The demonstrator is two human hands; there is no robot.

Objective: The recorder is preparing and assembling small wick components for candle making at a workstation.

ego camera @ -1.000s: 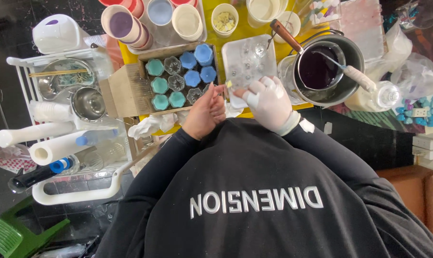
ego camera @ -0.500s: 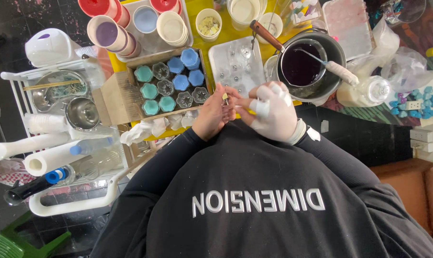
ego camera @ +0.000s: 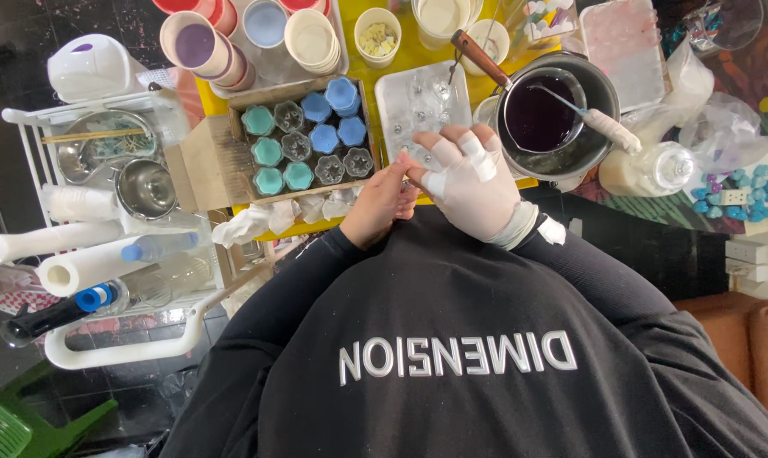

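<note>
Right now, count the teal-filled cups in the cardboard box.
4 teal cups, all at the left end of the cardboard box: far, middle, near, and one just right of the near one. None seems hidden.

Ahead of the two hands the surface [ego camera: 418,53] is packed, with a cardboard box [ego camera: 210,157] of small moulds on the left, a clear tray [ego camera: 392,93] straight ahead and a dark-filled pot [ego camera: 600,85] on the right, leaving only narrow gaps between them.

Open brown cardboard box [ego camera: 204,163] of teal and blue moulds, left of the hands
</note>
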